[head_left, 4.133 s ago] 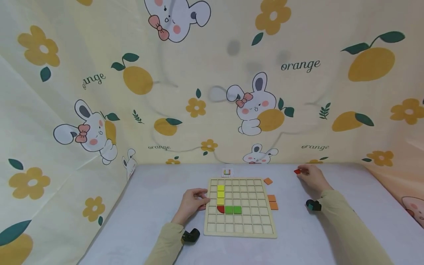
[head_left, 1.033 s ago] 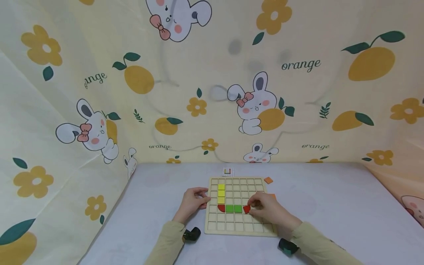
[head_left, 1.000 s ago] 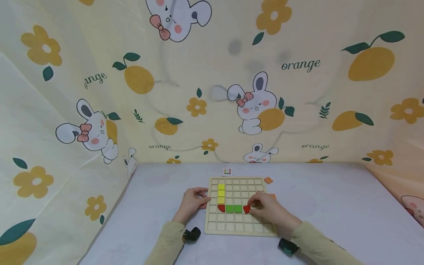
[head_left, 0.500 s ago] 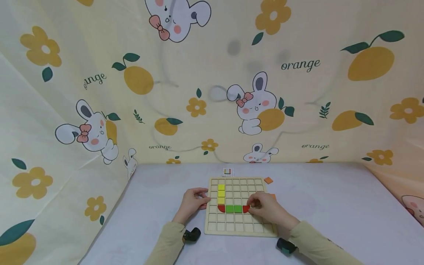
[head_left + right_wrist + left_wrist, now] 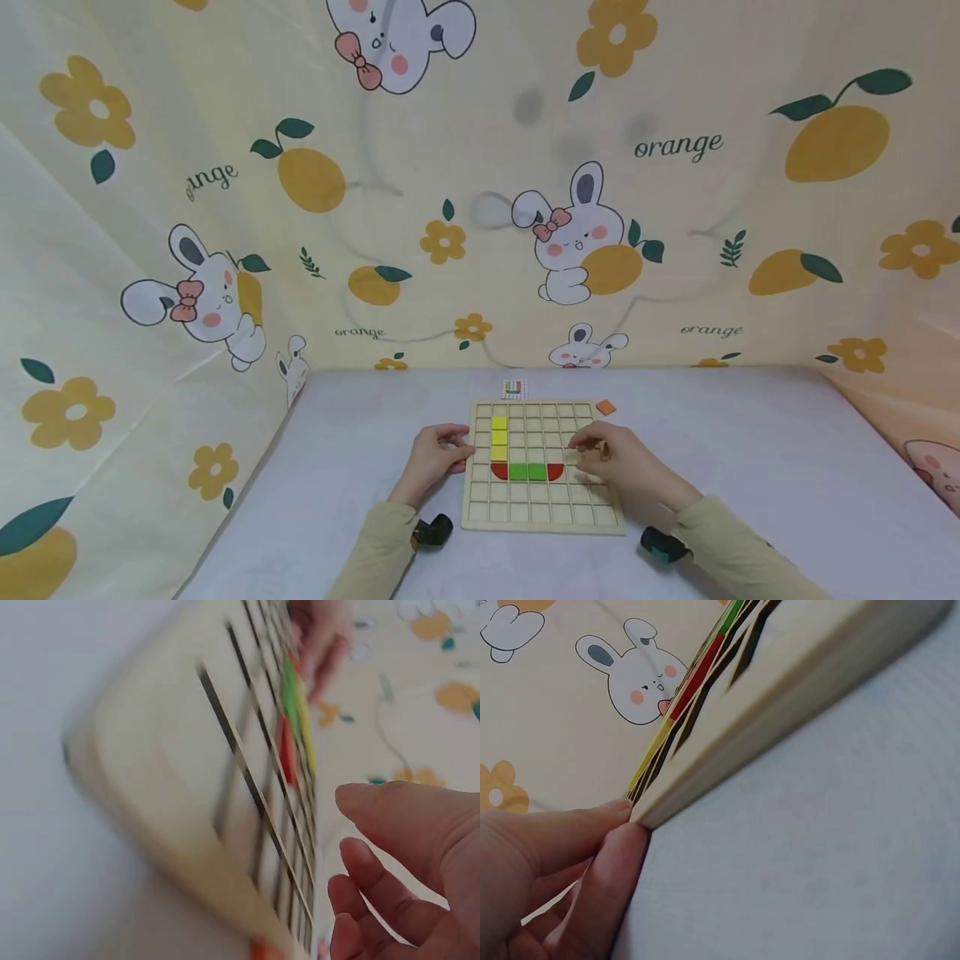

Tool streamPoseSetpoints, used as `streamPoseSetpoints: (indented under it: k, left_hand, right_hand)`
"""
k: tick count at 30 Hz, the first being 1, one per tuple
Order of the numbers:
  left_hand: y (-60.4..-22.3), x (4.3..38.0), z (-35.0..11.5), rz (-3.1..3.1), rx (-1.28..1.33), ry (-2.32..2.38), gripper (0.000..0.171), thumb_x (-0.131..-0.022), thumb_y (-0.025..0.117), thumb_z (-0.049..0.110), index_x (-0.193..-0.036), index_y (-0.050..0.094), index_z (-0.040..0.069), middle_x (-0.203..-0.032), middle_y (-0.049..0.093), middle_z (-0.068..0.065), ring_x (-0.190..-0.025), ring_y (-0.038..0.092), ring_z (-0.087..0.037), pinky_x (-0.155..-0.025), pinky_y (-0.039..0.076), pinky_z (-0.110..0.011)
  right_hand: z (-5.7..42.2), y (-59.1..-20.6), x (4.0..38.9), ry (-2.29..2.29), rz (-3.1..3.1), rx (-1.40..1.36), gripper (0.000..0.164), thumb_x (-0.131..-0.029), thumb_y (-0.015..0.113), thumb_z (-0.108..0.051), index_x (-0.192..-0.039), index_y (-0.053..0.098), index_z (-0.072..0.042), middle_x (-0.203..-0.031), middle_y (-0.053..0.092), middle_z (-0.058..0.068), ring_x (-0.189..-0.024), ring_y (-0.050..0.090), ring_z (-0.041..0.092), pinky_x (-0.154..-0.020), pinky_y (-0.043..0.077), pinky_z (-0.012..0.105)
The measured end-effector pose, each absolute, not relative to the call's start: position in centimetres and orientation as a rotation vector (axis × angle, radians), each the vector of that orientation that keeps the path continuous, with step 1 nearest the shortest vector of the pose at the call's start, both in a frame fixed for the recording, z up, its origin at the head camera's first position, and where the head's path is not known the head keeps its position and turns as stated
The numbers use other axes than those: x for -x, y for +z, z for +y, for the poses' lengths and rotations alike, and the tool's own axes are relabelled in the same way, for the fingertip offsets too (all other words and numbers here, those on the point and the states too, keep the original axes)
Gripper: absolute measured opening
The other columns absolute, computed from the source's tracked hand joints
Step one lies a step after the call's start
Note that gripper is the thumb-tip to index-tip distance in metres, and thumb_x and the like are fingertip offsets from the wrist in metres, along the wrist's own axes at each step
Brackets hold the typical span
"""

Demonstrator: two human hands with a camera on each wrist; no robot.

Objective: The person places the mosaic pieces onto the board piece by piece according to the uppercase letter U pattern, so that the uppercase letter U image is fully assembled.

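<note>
A wooden grid board [image 5: 555, 521] lies flat on the table. My left hand [image 5: 435, 458] pinches its left edge; in the left wrist view the thumb and a finger meet at the board's rim [image 5: 727, 765]. Over the right side of the board hovers my right hand [image 5: 622, 458], thumb and fingers parted and holding nothing. Just left of its fingertips, a red quarter-round tile [image 5: 555, 472] sits in a cell. Two green square tiles [image 5: 527, 472] join it to another red quarter-round tile [image 5: 499, 472], above which yellow tiles [image 5: 499, 438] form a column.
A small pattern card [image 5: 515, 389] lies behind the board. One orange tile [image 5: 606, 407] rests by the far right corner. More orange [image 5: 266, 949] shows beside the board in the right wrist view, blurred and partly hidden. A patterned cloth [image 5: 450, 292] hangs behind the table.
The right hand brought a red tile from the far right, turned it into line beside the green tiles, then let go and moved slightly right. The left hand stayed at the board's edge.
</note>
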State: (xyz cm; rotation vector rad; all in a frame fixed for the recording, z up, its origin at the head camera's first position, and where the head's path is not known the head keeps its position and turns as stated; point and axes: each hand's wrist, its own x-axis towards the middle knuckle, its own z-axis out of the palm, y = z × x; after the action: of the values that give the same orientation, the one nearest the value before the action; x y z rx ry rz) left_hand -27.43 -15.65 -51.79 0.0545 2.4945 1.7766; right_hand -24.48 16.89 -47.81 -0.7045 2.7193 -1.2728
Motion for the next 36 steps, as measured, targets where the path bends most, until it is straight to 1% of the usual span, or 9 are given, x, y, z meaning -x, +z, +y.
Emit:
streamPoseSetpoints:
  k: [4, 7, 10, 14, 18, 25, 28, 32, 36]
  left_hand:
    - [-51.8, 27.4, -15.7, 2.498, -0.056, 1.77, 0.037, -0.082, 0.074, 0.005, -0.118, 0.065, 0.002, -0.086, 0.061, -0.007, -0.057, 0.06, -0.012, -0.056, 0.058, -0.028]
    - [-51.8, 27.4, -15.7, 2.505, -0.055, 1.764, 0.037, -0.082, 0.074, 0.004, -0.118, 0.065, 0.002, -0.086, 0.061, -0.007, -0.057, 0.06, -0.011, -0.056, 0.058, -0.028]
    - [-51.8, 27.4, -15.7, 2.505, -0.055, 1.766, 0.037, -0.082, 0.074, 0.004, -0.117, 0.065, 0.002, -0.087, 0.061, -0.008, -0.057, 0.06, -0.011, -0.056, 0.058, -0.028]
    - [-51.7, 27.3, -15.7, 2.501, -0.063, 1.765, 0.037, -0.082, 0.074, 0.005, -0.117, 0.065, 0.002, -0.087, 0.061, -0.008, -0.057, 0.06, -0.011, -0.057, 0.058, -0.028]
    - [-51.6, 27.2, -15.7, 2.498, -0.055, 1.768, 0.037, -0.082, 0.075, 0.006, -0.117, 0.065, 0.003, -0.087, 0.061, -0.008, -0.057, 0.059, -0.011, -0.056, 0.058, -0.028]
    - [-51.6, 27.3, -15.6, 2.484, -0.061, 1.791, 0.037, -0.081, 0.075, 0.005, -0.117, 0.066, 0.002, -0.086, 0.06, -0.008, -0.056, 0.059, -0.011, -0.056, 0.058, -0.029]
    - [-51.6, 27.4, -15.6, 2.48, -0.061, 1.791, 0.036, -0.082, 0.075, 0.005, -0.117, 0.066, 0.002, -0.087, 0.061, -0.008, -0.056, 0.059, -0.011, -0.056, 0.058, -0.029]
    - [-51.7, 27.5, -15.6, 2.488, -0.066, 1.788, 0.036, -0.081, 0.075, 0.005, -0.116, 0.066, 0.002, -0.086, 0.061, -0.008, -0.055, 0.059, -0.011, -0.055, 0.058, -0.028]
    - [-51.7, 27.4, -15.7, 2.492, -0.07, 1.793, 0.036, -0.081, 0.075, 0.004, -0.115, 0.066, 0.002, -0.086, 0.061, -0.008, -0.055, 0.059, -0.011, -0.055, 0.058, -0.029]
  right_hand:
    - [19.3, -47.3, 25.1, -1.25, 2.808, 0.659, 0.027, -0.083, 0.074, -0.007, -0.108, 0.066, -0.007, -0.102, 0.064, 0.004, -0.093, 0.055, 0.025, -0.074, 0.046, 0.034]
    - [21.4, -47.7, 25.7, -1.22, 2.845, 0.59, 0.029, -0.083, 0.075, -0.011, -0.111, 0.066, -0.009, -0.104, 0.064, 0.002, -0.096, 0.054, 0.023, -0.076, 0.045, 0.034]
    - [23.2, -48.4, 26.2, -1.193, 2.841, 0.555, 0.033, -0.082, 0.076, -0.016, -0.113, 0.065, -0.011, -0.107, 0.063, 0.0, -0.098, 0.053, 0.022, -0.079, 0.045, 0.036]
    - [24.7, -49.1, 26.8, -1.17, 2.819, 0.584, 0.036, -0.081, 0.076, -0.014, -0.115, 0.065, -0.009, -0.11, 0.063, 0.001, -0.099, 0.053, 0.023, -0.08, 0.047, 0.037]
    - [25.0, -49.3, 27.1, -1.174, 2.787, 0.568, 0.034, -0.082, 0.076, -0.015, -0.114, 0.065, -0.009, -0.111, 0.063, 0.001, -0.1, 0.054, 0.023, -0.082, 0.048, 0.037]
    - [24.0, -49.3, 27.5, -1.208, 2.706, 0.524, 0.029, -0.085, 0.073, -0.016, -0.112, 0.066, -0.008, -0.111, 0.063, 0.002, -0.106, 0.057, 0.025, -0.091, 0.05, 0.042]
    - [23.7, -49.3, 27.7, -1.184, 2.724, 0.516, 0.026, -0.085, 0.073, -0.015, -0.11, 0.067, -0.011, -0.109, 0.063, 0.0, -0.104, 0.056, 0.022, -0.091, 0.048, 0.042]
    - [23.6, -49.4, 28.1, -1.173, 2.717, 0.511, 0.024, -0.086, 0.073, -0.016, -0.108, 0.068, -0.011, -0.107, 0.062, 0.0, -0.101, 0.055, 0.022, -0.089, 0.048, 0.041]
    - [23.7, -49.5, 28.3, -1.156, 2.719, 0.495, 0.022, -0.084, 0.074, -0.015, -0.106, 0.068, -0.011, -0.104, 0.062, -0.001, -0.098, 0.054, 0.02, -0.087, 0.049, 0.038]
